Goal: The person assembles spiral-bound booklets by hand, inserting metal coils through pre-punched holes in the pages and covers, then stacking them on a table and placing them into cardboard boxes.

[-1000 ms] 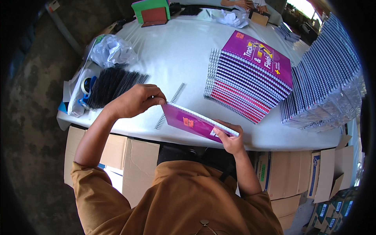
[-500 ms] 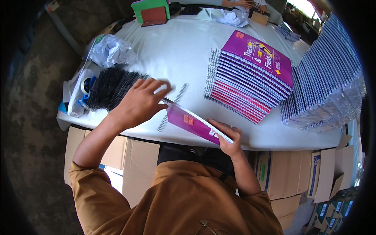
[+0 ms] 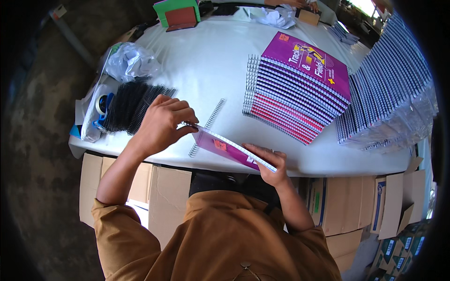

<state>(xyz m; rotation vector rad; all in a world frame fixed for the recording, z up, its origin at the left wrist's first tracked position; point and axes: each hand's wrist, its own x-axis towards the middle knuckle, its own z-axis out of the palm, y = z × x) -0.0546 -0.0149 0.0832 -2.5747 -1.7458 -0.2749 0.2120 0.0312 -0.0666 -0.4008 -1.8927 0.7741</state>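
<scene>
My right hand grips the right end of a purple-covered book, tilted with its punched edge up above the table's front edge. At the book's left end, the fingertips of my left hand pinch a short, dark spiral binding coil. How far the coil runs into the holes is too small to tell. A loose clear spiral coil lies on the table, partly behind the book. Just beyond my left hand is a heap of black spiral coils.
A stack of purple spiral-bound books stands to the right, beside a taller stack of bound books. A blue tape dispenser and crumpled plastic are at left. Cardboard boxes sit below the table; another person's hands show far off.
My left hand has closed from spread, blurred fingers to a pinch on the coil at the book's end. The book has shifted slightly left with my right hand.
</scene>
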